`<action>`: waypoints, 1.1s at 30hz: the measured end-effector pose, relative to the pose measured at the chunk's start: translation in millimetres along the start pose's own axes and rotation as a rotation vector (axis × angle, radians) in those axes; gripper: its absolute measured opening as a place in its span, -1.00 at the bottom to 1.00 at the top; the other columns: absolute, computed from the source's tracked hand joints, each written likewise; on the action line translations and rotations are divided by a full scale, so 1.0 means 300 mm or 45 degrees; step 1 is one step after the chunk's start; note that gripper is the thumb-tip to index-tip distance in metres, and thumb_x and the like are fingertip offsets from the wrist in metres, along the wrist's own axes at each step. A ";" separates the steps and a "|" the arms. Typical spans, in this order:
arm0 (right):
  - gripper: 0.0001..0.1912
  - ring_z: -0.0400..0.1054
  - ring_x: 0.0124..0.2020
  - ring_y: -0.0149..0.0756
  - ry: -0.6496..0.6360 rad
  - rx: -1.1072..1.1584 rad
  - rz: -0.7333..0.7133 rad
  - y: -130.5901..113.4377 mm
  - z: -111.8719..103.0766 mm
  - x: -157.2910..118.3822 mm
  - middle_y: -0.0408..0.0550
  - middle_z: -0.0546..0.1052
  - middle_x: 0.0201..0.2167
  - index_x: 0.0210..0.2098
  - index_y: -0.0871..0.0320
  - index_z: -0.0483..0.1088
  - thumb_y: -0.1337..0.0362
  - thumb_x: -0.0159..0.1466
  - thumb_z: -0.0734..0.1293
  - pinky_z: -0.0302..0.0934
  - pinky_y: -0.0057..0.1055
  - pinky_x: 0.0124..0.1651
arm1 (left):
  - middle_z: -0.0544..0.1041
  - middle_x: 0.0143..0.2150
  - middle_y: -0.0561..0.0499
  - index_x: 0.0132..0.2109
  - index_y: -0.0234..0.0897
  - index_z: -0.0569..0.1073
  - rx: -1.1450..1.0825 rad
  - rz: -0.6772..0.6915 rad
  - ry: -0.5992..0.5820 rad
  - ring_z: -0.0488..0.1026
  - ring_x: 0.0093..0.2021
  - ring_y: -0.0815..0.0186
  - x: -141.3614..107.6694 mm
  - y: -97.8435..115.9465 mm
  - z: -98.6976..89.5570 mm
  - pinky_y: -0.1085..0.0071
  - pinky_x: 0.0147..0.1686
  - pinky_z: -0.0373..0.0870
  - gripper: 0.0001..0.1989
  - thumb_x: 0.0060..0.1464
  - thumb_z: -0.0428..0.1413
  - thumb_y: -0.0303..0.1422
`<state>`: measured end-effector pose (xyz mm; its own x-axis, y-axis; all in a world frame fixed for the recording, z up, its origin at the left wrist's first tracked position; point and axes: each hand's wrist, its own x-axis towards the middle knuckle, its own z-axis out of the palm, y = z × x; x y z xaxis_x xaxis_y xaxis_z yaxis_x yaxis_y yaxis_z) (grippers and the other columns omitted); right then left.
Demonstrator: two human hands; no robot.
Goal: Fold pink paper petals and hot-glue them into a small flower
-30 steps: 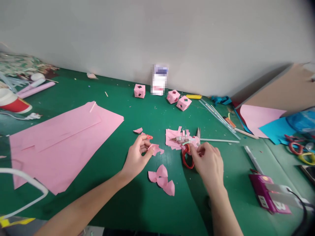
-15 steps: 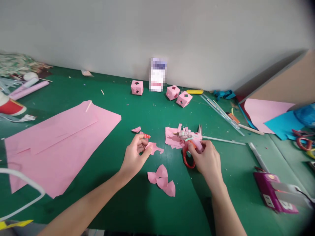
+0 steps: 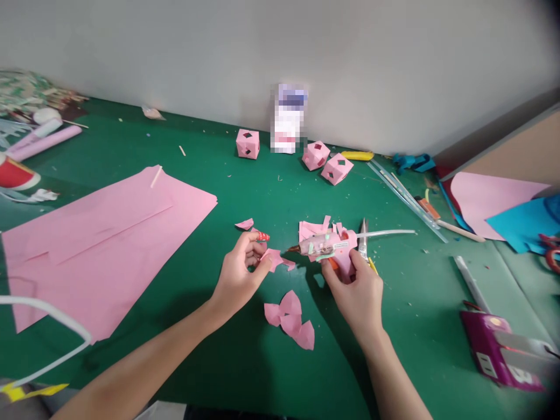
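Observation:
Between the thumb and fingers of my left hand [image 3: 238, 269] is a small cut piece of pink paper [image 3: 275, 260]. A pink hot glue gun [image 3: 333, 247] is gripped by its handle in my right hand [image 3: 356, 286]. Its nozzle points left, close to the held paper; whether they touch I cannot tell. From its back sticks a long translucent glue stick. Under and behind the gun lie pink paper strips [image 3: 308, 228] and scissors [image 3: 364, 233], partly hidden. Nearer me, a folded pink paper piece with petal-like flaps [image 3: 290, 319] rests on the green table.
Large pink sheets [image 3: 114, 233] cover the left side. Several pink paper cubes with cut-out holes, one a cube [image 3: 247, 144], stand by the wall beside a blurred upright object [image 3: 289, 119]. At right lie clear sticks [image 3: 405, 198] and a purple power strip [image 3: 490, 350].
My right hand has lifted the glue gun off the strips and brought its nozzle left to the paper in my left hand. The view has shifted slightly.

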<state>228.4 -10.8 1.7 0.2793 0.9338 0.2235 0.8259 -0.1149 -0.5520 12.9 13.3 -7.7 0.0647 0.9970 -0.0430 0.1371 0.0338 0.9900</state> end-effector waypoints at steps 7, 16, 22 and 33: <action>-0.61 -0.01 -0.63 -0.44 0.058 -0.021 -0.128 -0.008 0.018 -0.015 -0.27 0.21 -0.65 -0.56 0.05 0.05 0.09 0.20 0.34 -0.03 -0.45 -0.54 | 0.45 -0.40 0.10 -0.05 -0.22 0.34 0.081 -0.008 0.062 0.46 -0.39 0.36 -0.006 0.016 0.001 0.45 -0.37 0.42 -0.76 0.13 0.15 -0.37; -0.62 0.00 -0.62 -0.44 0.067 -0.014 -0.196 0.004 0.027 -0.018 -0.28 0.17 -0.63 -0.53 0.06 0.04 0.13 0.24 0.33 -0.04 -0.46 -0.52 | 0.44 -0.40 0.10 -0.05 -0.22 0.34 0.149 -0.009 0.039 0.45 -0.39 0.36 -0.005 0.022 0.000 0.46 -0.40 0.39 -0.78 0.16 0.13 -0.34; -0.67 0.02 -0.60 -0.42 0.061 -0.047 -0.231 0.013 0.031 -0.022 -0.25 0.22 -0.60 -0.50 0.07 0.09 0.12 0.26 0.30 -0.02 -0.44 -0.50 | 0.43 -0.41 0.11 -0.07 -0.22 0.34 0.161 -0.007 0.026 0.45 -0.40 0.37 -0.003 0.022 0.000 0.46 -0.42 0.35 -0.80 0.16 0.12 -0.35; -0.66 0.01 -0.61 -0.42 0.142 -0.099 -0.174 -0.002 0.027 -0.017 -0.27 0.21 -0.63 -0.53 0.06 0.09 0.12 0.19 0.34 -0.01 -0.44 -0.50 | 0.44 -0.42 0.11 -0.04 -0.22 0.34 0.156 0.039 0.052 0.43 -0.42 0.37 -0.004 0.024 -0.001 0.46 -0.44 0.31 -0.77 0.15 0.12 -0.36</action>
<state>222.5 -12.8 -5.8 0.2109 0.8998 0.3820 0.8941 -0.0195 -0.4475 13.7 12.5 -0.4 0.0304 0.9995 -0.0049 0.2552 -0.0030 0.9669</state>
